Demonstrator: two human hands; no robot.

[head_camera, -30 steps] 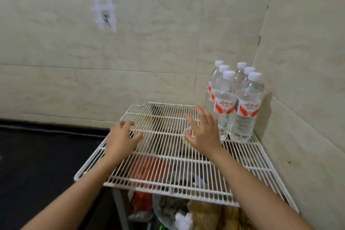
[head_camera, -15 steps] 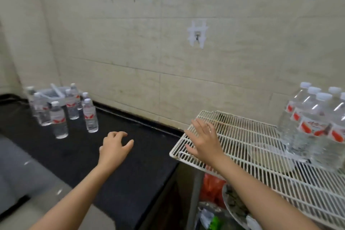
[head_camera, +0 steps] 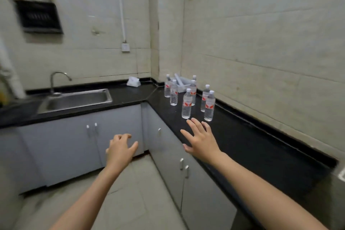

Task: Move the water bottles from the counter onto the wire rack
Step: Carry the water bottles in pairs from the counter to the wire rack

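Both hands were bare and empty. The left hand (head_camera: pixel 120 147) hung in the air in front of the grey cabinet doors (head_camera: pixel 74 145), palm down, its fingers loosely curled and spread, gripping nothing. The right hand (head_camera: pixel 202 140) reached further forward with the fingers stretched out and splayed wide, held over the near edge of the black stone bench (head_camera: pixel 242 145); whether it touched the surface could not be told. Its fingertips pointed at the group of bottles and stopped just short of the nearest ones.

Seven clear plastic water bottles with white caps and red-and-white labels stood upright on the bench, toward the corner of the room. The nearest bottle on the left (head_camera: pixel 186 103) and the nearest bottle on the right (head_camera: pixel 209 106) stood apart from each other, just beyond the right hand. Behind them stood another bottle by the wall (head_camera: pixel 205 98), a middle bottle (head_camera: pixel 193 92), a bottle further left (head_camera: pixel 173 92), one at the far left (head_camera: pixel 167 86) and one at the back (head_camera: pixel 194 78). Among the rear bottles lay a white plastic tray (head_camera: pixel 180 85) against the corner.

Further left along the bench sat a white tissue pack (head_camera: pixel 133 81), then a stainless steel sink (head_camera: pixel 78 99) with a curved metal tap (head_camera: pixel 56 82). Beige tiled walls (head_camera: pixel 261 43) rose behind the bench, and pale floor tiles (head_camera: pixel 130 192) lay below the forearms.
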